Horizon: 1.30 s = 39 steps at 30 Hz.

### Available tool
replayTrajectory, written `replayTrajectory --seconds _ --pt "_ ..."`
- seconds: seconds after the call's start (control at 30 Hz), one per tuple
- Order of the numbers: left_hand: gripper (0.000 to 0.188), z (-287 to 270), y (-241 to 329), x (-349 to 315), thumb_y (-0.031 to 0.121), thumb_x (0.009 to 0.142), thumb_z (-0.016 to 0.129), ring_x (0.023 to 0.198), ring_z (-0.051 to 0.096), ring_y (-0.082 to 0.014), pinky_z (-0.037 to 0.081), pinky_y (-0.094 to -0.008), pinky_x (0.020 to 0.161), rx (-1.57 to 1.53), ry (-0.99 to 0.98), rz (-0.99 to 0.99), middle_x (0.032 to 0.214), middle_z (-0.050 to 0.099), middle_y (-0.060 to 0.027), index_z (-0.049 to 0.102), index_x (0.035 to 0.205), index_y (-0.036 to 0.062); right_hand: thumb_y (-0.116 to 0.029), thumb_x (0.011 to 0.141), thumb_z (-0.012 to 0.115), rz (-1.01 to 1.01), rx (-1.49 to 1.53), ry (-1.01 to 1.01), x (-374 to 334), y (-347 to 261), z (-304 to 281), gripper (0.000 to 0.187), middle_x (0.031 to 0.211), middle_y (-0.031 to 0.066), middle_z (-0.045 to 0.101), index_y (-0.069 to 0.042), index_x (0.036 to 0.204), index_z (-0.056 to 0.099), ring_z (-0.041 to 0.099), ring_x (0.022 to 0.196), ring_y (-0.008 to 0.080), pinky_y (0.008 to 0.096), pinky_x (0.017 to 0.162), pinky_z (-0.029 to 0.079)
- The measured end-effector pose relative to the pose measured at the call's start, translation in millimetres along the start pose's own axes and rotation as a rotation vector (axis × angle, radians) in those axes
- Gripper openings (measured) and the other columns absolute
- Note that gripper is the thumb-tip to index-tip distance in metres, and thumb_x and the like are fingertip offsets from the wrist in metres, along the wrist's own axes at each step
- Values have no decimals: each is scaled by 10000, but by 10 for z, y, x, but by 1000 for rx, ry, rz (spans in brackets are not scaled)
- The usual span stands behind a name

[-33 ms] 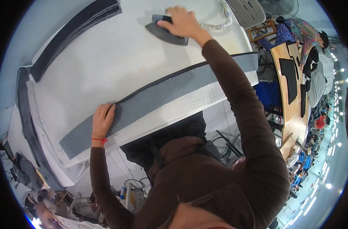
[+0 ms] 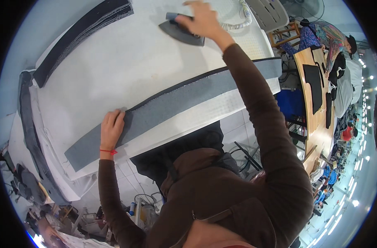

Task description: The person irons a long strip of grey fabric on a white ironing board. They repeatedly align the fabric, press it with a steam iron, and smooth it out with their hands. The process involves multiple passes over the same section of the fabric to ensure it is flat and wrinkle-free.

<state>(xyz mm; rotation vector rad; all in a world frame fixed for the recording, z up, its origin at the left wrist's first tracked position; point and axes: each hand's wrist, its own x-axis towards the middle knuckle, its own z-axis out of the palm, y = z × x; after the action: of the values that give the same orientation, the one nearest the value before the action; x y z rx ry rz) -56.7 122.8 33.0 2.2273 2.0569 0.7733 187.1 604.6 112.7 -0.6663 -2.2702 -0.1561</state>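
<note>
Grey fabric, a long strip (image 2: 172, 105) of it, runs slantwise across the white padded worktop (image 2: 114, 70), from the lower left of the frame up to the right edge of the board. A darker edge shows along its upper side. The left hand (image 2: 112, 130) lies flat on the strip near its lower-left end, fingers stretched out and pressed together, palm down on the cloth; it grips nothing, only pins the fabric to the pad. A red thread band sits on that wrist.

The right hand (image 2: 203, 20) is far off at the top centre of the frame, the arm fully stretched in a brown sleeve. It is curled over the handle of a dark iron (image 2: 180, 32), which rests on the worktop well apart from the strip, above it and toward the far side of the board. A pale corrugated hose (image 2: 242, 18) loops just to the right of the iron.

So the strip lies between the two hands in a sense: under the left one, and well below the right one, whose forearm crosses over the strip's upper end.

A stack of dark fabric strips (image 2: 81, 35) lies along the upper-left edge of the worktop, and another dark band (image 2: 29, 136) hangs down the left side. To the right of the frame stands a wooden table (image 2: 308, 74) with dark cut pieces on it, and another person (image 2: 329, 35) in a patterned top sits at its far end.
</note>
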Motion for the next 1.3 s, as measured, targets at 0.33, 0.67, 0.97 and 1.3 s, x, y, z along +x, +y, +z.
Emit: replayTrajectory --seconds 0.33,0.67,0.97,1.3 --pt "280 -152 310 -33 112 1014 851 1149 696 -357 495 -467 1039 -79 -83 -594 1168 772 -119 728 1263 78 -234 1058 796 304 -54 -511 -2450 1359 -1435 215 1277 135 801 -130 1245 775 715 1225 414 581 1008 559" --pt "272 69 121 99 82 941 896 1038 787 -420 612 -479 922 -240 -83 -722 1083 801 -197 738 1149 7 -667 1164 662 1762 624 -110 -3157 3760 -2179 793 1653 140 688 -14 1612 669 674 1438 298 448 1247 506" --pt "215 -190 198 8 57 950 870 987 736 -430 583 -488 907 -140 -115 -729 1036 768 -205 721 1085 -20 -195 1060 886 1091 257 -42 -2923 3492 -2269 237 1115 55 849 1 1193 884 766 1042 178 358 992 608" --pt "284 471 602 637 301 987 919 1121 678 -283 464 -486 1075 -88 51 -584 1152 770 -41 778 1157 121 -449 1084 818 802 -592 -351 -2471 4765 -3182 573 1261 225 864 -26 1468 784 820 1175 402 497 1041 620"
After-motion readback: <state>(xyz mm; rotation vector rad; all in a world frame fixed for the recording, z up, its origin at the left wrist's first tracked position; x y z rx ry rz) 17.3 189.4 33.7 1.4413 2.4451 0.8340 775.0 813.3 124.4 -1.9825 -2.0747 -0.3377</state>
